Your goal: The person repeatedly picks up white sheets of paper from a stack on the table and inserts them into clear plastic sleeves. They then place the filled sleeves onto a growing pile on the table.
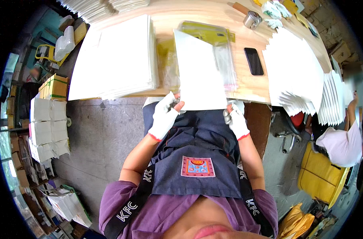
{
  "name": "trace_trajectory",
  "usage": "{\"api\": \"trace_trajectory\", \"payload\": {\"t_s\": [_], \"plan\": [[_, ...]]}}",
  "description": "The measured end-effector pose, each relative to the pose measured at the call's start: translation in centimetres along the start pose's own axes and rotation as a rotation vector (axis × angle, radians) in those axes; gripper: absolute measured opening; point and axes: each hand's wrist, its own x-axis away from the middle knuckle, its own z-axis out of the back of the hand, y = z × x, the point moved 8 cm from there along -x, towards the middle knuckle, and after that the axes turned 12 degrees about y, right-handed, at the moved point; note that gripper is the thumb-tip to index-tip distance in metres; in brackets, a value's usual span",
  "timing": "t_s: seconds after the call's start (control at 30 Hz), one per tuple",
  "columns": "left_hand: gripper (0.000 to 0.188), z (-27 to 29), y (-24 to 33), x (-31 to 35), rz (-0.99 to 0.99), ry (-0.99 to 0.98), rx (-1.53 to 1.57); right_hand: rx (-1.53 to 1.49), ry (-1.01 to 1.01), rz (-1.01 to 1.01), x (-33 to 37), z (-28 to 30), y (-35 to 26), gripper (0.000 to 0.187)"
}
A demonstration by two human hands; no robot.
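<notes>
A white paper sheet (201, 79) is held in front of me at the table's near edge, its slanted top pointing away from me. My left hand (166, 114), in a white glove with bare fingertips, is closed on its near left corner. At the near right corner, my right hand (236, 120), gloved the same way, pinches the edge. Beneath and beyond the sheet lie clear plastic sleeves (226, 63) with yellow-green showing through, partly hidden by it. A tall stack of white sheets (114, 59) lies left of my hands. Fanned white sheets (295, 69) spread out to the right.
A black phone (254, 61) lies on the wooden table (251, 85) between sleeves and fanned sheets. Farther back are a shiny metal cylinder (252, 20) and white gloves (272, 10). White bundles (50, 123) stand on the left floor. A co-worker (340, 143) is at right, near a yellow sack (321, 173).
</notes>
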Motion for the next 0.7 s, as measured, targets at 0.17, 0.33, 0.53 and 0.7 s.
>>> {"api": "trace_trajectory", "payload": {"t_s": [0.17,0.33,0.53,0.7], "plan": [[0.022,10.3,4.8,-0.7,-0.203,0.280,-0.038,-0.025,-0.255,0.017,2.4,-11.8,-4.1,0.020],[0.036,22.3,6.2,-4.9,-0.395,0.624,-0.035,0.181,-0.474,0.304,2.4,-27.4,-7.0,0.017],[0.043,25.2,-2.7,-7.1,-0.246,0.761,0.129,0.362,-0.460,0.241,2.2,-28.5,-6.1,0.025],[0.045,25.2,-12.1,-3.0,-0.133,0.895,0.437,0.277,-0.255,0.621,5.9,-16.0,-16.1,0.018]]}}
